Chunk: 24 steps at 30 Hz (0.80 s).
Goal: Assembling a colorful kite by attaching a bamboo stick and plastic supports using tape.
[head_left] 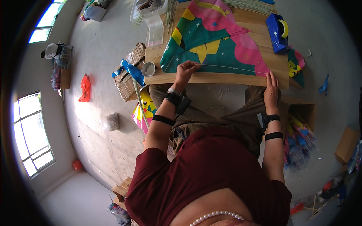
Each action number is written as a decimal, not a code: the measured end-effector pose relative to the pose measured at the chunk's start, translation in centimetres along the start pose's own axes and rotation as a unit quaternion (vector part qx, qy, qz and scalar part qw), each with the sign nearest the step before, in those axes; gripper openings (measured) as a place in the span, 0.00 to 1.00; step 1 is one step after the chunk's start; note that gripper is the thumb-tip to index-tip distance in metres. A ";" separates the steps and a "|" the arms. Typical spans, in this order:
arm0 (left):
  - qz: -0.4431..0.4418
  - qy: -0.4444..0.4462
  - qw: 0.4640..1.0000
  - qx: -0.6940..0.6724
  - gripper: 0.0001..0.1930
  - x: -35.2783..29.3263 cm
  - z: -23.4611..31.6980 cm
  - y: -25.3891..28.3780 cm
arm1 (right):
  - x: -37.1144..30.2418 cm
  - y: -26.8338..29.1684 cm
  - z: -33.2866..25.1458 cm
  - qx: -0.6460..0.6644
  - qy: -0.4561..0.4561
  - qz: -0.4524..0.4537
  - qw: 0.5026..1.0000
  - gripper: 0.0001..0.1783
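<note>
A printed kite sheet [241, 56] in green, pink and yellow lies on the wooden table, partly folded over. Along its near edge runs a thin white rod or cord [233, 68]; which of the two I cannot tell. My left hand [184, 73] pinches this thin white line near the sheet's left part, fingers closed. At the right corner of the sheet, my right hand [271, 92] rests its fairly straight fingers against the line's end and the table edge. Its thumb is hidden.
A blue tape dispenser [278, 34] stands at the table's [281, 73] right side. A small round tin [149, 69] sits at the near left corner, with clear plastic sleeves [154, 28] behind it. Below on the right is a cardboard box [306, 113] beside packed kites [299, 145].
</note>
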<state>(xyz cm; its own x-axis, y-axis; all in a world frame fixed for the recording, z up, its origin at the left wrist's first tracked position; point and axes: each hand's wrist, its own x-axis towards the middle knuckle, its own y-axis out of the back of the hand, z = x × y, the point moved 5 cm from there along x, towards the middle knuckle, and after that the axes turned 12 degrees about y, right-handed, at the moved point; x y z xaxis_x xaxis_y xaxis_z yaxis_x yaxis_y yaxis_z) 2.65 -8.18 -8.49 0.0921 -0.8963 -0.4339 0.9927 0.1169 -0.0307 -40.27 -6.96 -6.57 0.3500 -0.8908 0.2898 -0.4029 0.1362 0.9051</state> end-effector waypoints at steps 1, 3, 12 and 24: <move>0.001 0.000 1.000 0.000 0.08 0.1 -0.2 0.2 | 0.0 0.0 -0.1 -0.001 0.000 0.001 1.000 0.40; 0.058 -0.038 0.989 0.134 0.09 0.3 0.0 0.7 | 0.1 0.0 -0.2 0.002 0.000 0.000 1.000 0.40; 0.106 -0.058 0.958 0.260 0.07 -1.1 2.6 -0.8 | 0.1 0.1 0.0 -0.003 -0.005 -0.005 1.000 0.40; 0.104 -0.072 0.950 0.286 0.05 -1.5 3.5 -0.9 | -0.1 0.0 0.1 -0.005 -0.001 0.006 1.000 0.38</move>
<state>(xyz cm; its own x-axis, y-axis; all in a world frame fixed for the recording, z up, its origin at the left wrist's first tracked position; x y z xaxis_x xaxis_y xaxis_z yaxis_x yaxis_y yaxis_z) 1.87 -8.45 -4.62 0.2603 -0.9331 -0.2482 0.8277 0.0833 0.5550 -40.37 -6.89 -6.66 0.3430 -0.8902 0.2999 -0.3985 0.1513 0.9046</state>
